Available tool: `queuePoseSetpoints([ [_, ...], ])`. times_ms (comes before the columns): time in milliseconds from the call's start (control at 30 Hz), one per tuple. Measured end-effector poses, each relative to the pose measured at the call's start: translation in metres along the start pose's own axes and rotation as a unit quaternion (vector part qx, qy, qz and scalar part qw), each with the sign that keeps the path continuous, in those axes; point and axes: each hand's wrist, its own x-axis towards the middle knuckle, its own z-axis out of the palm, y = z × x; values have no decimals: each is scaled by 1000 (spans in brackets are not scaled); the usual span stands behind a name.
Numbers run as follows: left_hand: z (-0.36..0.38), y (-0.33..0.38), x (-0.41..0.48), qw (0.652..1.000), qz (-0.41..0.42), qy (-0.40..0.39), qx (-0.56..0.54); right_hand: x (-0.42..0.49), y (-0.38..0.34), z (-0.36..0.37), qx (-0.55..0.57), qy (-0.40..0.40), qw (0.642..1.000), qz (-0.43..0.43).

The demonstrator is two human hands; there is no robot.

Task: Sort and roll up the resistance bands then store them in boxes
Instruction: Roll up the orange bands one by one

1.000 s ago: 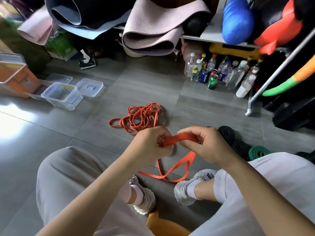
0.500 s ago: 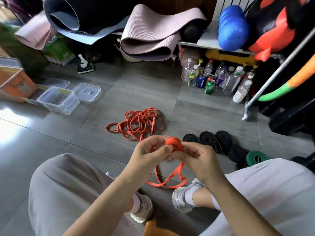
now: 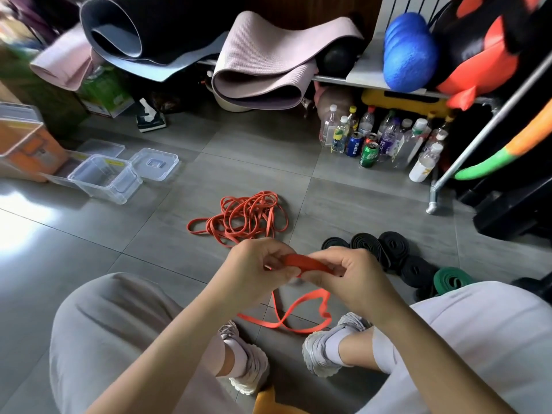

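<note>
My left hand [image 3: 257, 270] and my right hand [image 3: 349, 273] both pinch one orange resistance band [image 3: 301, 262] in front of my knees. Its loose end [image 3: 298, 315] trails down in loops onto the floor between my shoes. A tangled pile of orange bands [image 3: 248, 216] lies on the tiles just beyond my hands. Several rolled black bands [image 3: 385, 249] and a rolled green band [image 3: 451, 279] lie to the right, by my right knee. An open clear plastic box [image 3: 104, 177] stands at the left, its lid [image 3: 153, 164] beside it.
An orange storage bin [image 3: 27, 144] stands at the far left. Bottles and cans [image 3: 376, 138] crowd under a metal rack [image 3: 448, 171] at the right. Rolled yoga mats [image 3: 260, 64] and a blue foam roller [image 3: 409, 52] lie on the shelf behind.
The band was stretched flat between my hands, then bunched into a small roll, and is now held flat across both hands again. The view tilted down slightly.
</note>
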Motion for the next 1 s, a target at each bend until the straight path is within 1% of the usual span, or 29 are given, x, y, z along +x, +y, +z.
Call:
queuePoseSetpoints([
  [67, -2, -1, 2, 1000, -16, 6, -15, 2, -5, -5, 3, 14, 1000, 1],
  [167, -5, 0, 3, 999, -29, 15, -18, 4, -12, -12, -50, 16, 998, -24],
  [267, -9, 1, 3, 999, -31, 24, -16, 5, -17, -16, -58, 28, 997, -31],
  [367, -13, 3, 3, 997, -28, 22, -68, 5, -21, -14, -1, 47, 999, -27],
  [433, -13, 6, 1, 987, -25, 18, -159, 3, -25, -11, 59, 56, 997, -18],
  [500, -11, 9, -2, 955, -33, 17, -294, 2, -26, -6, 103, 60, 993, -10],
  [600, -1, 10, -2, 887, -52, 10, -459, 2, -27, 4, 155, 58, 986, 8],
  [667, 10, 9, -3, 844, -76, 17, -531, 2, -27, 7, 173, 57, 983, 12],
  [700, 14, 8, -3, 826, -88, 21, -556, 2, -26, 6, 164, 58, 985, 8],
  [733, 17, 5, -2, 821, -95, 21, -563, 1, -24, 5, 146, 59, 987, 3],
  [767, 18, 2, -2, 835, -94, 23, -542, 1, -21, 3, 111, 60, 992, -4],
  [800, 16, -1, -2, 878, -79, 30, -471, 2, -20, 1, 67, 57, 996, -8],
  [833, 11, -4, -1, 934, -48, 37, -352, 2, -18, -1, 16, 52, 998, -13],
  [867, 5, -4, 1, 979, -9, 44, -200, 4, -16, -4, -31, 39, 999, -19],
  [900, -1, -4, 4, 997, 38, 42, -53, 5, -16, -6, -78, 23, 996, -30],
  [933, -6, -1, 7, 994, 83, 34, 69, 7, -17, -8, -120, 5, 992, -41],
  [967, -10, 3, 9, 981, 120, 17, 152, 10, -19, -10, -158, -11, 986, -55],
  [1000, -13, 7, 11, 968, 145, -5, 205, 12, -23, -10, -188, -25, 979, -70],
])
